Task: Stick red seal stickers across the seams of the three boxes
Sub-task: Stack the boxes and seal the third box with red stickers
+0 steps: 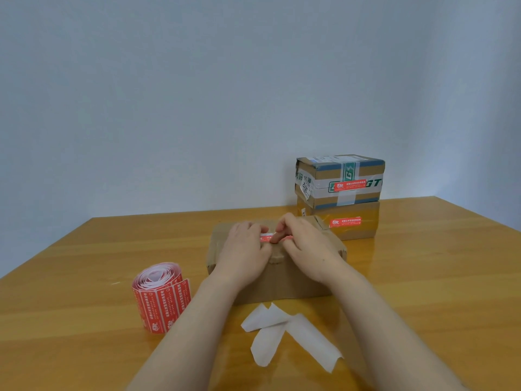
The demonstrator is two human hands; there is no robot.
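Wooden surface (423,277) against a plain pale wall (197,94). Near box (282,280), brown cardboard, lies about mid-surface, long side toward the near edge. Both hands are on its top: left hand (245,249) with bent fingers (260,230) over the left end of a red seal sticker (266,237); pinching or just pressing, cannot tell. Right hand (306,244) has thumb and forefinger closed on the sticker's right part. Toward the far right corner two boxes are stacked: top box (318,172), heavily taped, and lower box (363,221), each with a red sticker on the facing side. Sticker roll (162,297) stands toward the left edge, just beside the left forearm. White backing strips (282,331) lie between the near box and the near edge.
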